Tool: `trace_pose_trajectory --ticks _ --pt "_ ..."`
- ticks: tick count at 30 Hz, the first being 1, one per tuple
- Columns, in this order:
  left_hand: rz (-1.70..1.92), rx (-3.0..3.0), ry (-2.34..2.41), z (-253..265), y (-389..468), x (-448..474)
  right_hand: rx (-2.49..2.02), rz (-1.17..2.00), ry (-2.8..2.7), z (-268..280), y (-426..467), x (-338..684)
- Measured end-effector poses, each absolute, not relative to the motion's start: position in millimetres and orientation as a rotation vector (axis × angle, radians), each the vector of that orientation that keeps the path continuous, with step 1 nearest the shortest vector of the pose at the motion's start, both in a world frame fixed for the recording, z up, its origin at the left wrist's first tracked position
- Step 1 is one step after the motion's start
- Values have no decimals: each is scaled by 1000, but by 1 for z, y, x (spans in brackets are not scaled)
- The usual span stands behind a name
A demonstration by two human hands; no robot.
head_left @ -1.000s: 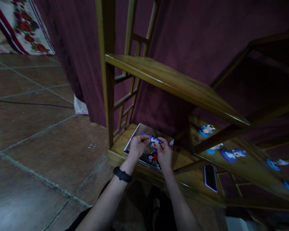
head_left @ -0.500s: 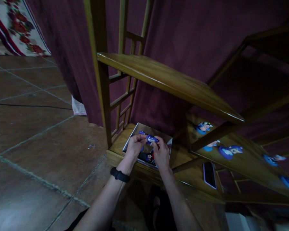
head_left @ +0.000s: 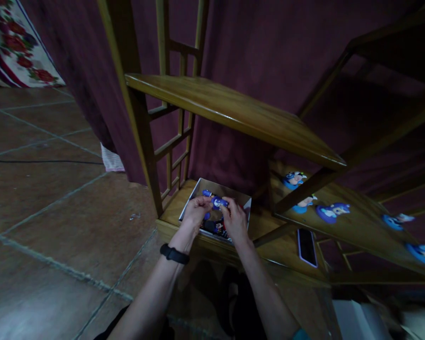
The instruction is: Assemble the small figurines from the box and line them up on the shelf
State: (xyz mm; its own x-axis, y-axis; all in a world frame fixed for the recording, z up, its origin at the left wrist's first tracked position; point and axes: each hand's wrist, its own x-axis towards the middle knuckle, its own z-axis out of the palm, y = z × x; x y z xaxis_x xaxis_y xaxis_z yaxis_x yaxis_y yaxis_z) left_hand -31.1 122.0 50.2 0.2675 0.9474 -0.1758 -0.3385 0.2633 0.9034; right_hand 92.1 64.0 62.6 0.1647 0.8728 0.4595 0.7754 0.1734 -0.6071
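Note:
A small purple-blue figurine (head_left: 219, 202) with a white patch is held between my two hands, above an open shallow box (head_left: 245, 202). My left hand (head_left: 197, 211), with a black band at the wrist, pinches its left end. On the other side, the fingers of my right hand (head_left: 235, 218) close on its right end. Inside the box lie more figurines, among them a dark one with red (head_left: 219, 227) and a purple piece (head_left: 208, 193). My hands and forearms hide part of the box.
The box stands on the low board of a wooden shelf (head_left: 233, 106). To the right, several blue and purple figurines (head_left: 332, 212) sit on another board, and a phone (head_left: 307, 247) lies below them. A dark red curtain (head_left: 241, 61) hangs behind. Tiled floor (head_left: 56, 203) stretches left.
The camera view has shifted a little. Both hands still hold the figurine over the box, with only a slight change in its tilt.

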Motion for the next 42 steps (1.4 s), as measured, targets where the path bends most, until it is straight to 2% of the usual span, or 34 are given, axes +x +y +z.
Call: trace_pose_trajectory --ticks 10,17,23,36,42 --pt "995 759 929 56 121 -27 -1552 272 -1587 65 68 95" --pt "919 472 912 60 128 -37 -1456 614 -1233 50 76 101" --pt "858 503 762 54 130 -40 -1243 952 -1056 49 81 94" --pt "857 731 642 70 124 -41 -1235 878 -1111 64 74 101" --pt "923 870 652 75 120 -37 -1235 721 -1331 74 73 107"
